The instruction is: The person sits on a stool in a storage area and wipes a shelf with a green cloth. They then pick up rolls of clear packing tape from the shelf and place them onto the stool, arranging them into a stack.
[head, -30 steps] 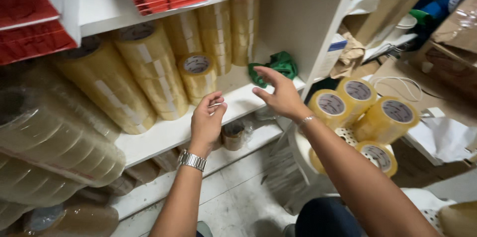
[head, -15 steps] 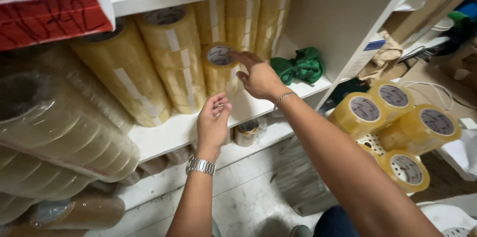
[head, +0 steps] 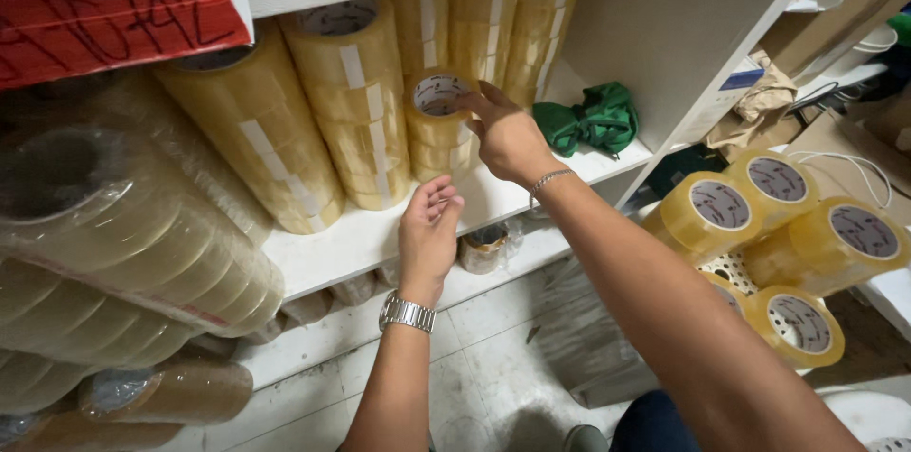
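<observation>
Looks like a stockroom or the back of a packaging-supply shop. White shelf point(head: 380, 239) at 12 o'clock, packed with long sleeves of yellowish tape rolls point(head: 356, 101). More wrapped rolls point(head: 114, 234) piled at 9 o'clock, loose tape rolls point(head: 773, 224) heaped at 3 o'clock. Red labelled boxes point(head: 114, 20) up at 11 o'clock. Cardboard and crumpled brown paper point(head: 759, 106) at 2 o'clock. Bare tiled floor point(head: 484, 386) at 6 o'clock. Stock in bulk, stored rather than displayed.

A white wooden shelf unit point(head: 361, 239) with a white side panel point(head: 683, 25) stands over a pale tiled floor point(head: 493, 367). Red cardboard boxes point(head: 104, 20) sit on the upper shelf. Brown cardboard cartons point(head: 835, 16) are stacked at right. The light is bright and even.
</observation>
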